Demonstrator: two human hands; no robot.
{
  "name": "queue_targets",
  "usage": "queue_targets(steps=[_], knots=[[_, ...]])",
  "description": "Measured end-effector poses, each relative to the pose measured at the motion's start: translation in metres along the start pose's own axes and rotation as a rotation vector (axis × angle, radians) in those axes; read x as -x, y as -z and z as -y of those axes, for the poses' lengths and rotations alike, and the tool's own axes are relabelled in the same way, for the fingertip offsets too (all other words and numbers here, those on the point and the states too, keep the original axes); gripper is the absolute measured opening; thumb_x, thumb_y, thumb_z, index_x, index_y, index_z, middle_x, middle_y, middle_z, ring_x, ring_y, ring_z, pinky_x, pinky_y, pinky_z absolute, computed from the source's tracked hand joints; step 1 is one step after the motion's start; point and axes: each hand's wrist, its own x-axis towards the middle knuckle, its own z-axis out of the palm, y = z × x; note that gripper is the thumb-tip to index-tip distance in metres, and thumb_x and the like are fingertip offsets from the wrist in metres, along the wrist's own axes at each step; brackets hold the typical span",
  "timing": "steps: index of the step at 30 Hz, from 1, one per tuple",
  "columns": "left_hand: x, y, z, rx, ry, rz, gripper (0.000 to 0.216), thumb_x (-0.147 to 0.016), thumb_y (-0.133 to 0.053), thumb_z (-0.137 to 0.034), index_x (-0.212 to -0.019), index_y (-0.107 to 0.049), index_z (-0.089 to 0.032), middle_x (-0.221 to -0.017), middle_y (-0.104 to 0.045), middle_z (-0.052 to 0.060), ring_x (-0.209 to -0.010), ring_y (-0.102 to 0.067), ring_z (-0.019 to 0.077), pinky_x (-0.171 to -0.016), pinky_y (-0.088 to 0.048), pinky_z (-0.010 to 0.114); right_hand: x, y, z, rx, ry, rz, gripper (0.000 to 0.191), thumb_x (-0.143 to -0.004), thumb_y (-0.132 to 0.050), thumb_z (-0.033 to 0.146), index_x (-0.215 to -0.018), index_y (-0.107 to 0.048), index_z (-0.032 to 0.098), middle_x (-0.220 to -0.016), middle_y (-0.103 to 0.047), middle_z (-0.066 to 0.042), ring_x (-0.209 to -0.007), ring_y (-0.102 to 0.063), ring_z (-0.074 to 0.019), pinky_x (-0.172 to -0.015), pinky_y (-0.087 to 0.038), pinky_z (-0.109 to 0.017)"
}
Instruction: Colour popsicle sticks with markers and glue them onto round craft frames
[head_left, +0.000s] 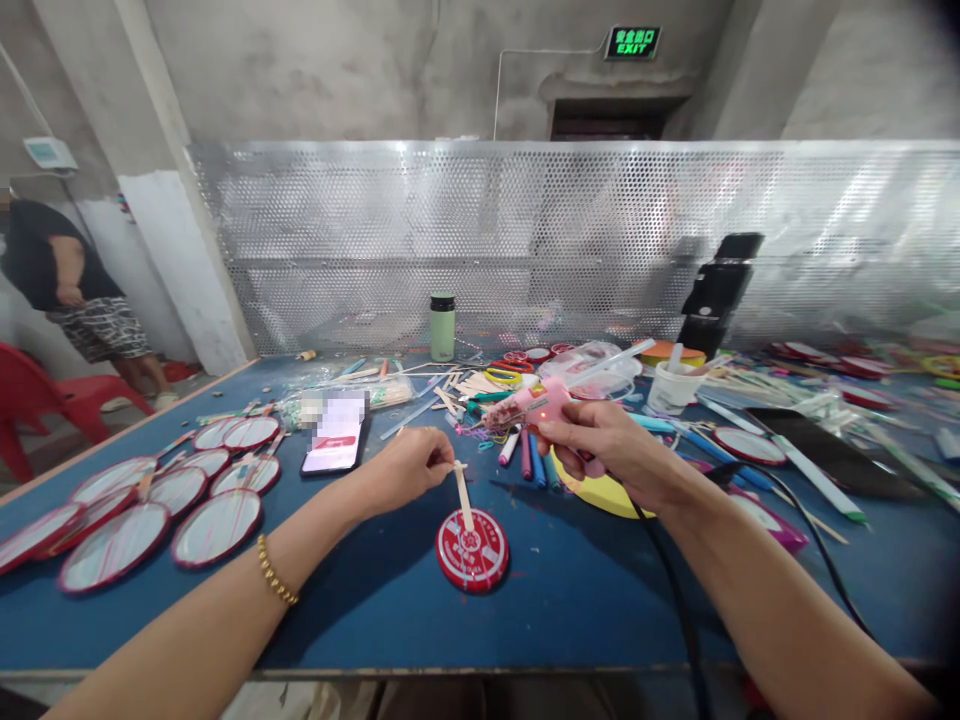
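My left hand (412,468) is closed in a pinch at the far end of a flat wooden craft stick (464,500). The stick's near end rests on a round red disc (481,570) with white print, lying on the blue table. Wrapped in my right hand (604,445) is a pink hot glue gun (553,402), held above the table, its nozzle pointing left. A black cord hangs from beneath that hand. Marker pens (526,458) and a yellow disc (600,488) lie under the glue gun.
Several red-rimmed round mirrors (217,528) with sticks cover the table's left side. A phone (334,435), green bottle (442,330), white cup (671,388) and black tablet-like slab (825,450) stand or lie around. Behind rises a perforated metal screen (420,220); a person (75,270) stands far left.
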Motion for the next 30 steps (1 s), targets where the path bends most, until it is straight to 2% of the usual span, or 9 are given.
queue_targets(steps=[15, 30], knots=[[-0.0007, -0.0003, -0.0019, -0.019, 0.001, -0.001, 0.010, -0.083, -0.057, -0.015, -0.078, -0.065, -0.017, -0.067, -0.063, -0.001, -0.058, -0.052, 0.0112, -0.053, -0.034, 0.022, -0.0003, 0.0002, -0.0003, -0.018, 0.019, 0.012, 0.044, -0.078, -0.067, 0.058, -0.072, -0.063, 0.015, -0.045, -0.053, 0.001, -0.039, -0.046, -0.0093, -0.040, -0.024, -0.024], [-0.0010, 0.0000, -0.0025, -0.043, 0.003, 0.009, 0.012, -0.081, -0.056, -0.013, -0.077, -0.066, -0.017, -0.065, -0.063, -0.001, -0.056, -0.051, 0.0107, -0.054, -0.034, 0.023, -0.0005, -0.0003, -0.0028, 0.021, 0.025, 0.019, 0.043, -0.083, -0.063, 0.056, -0.071, -0.063, 0.015, -0.044, -0.053, 0.001, -0.038, -0.045, -0.0089, -0.041, -0.023, -0.023]])
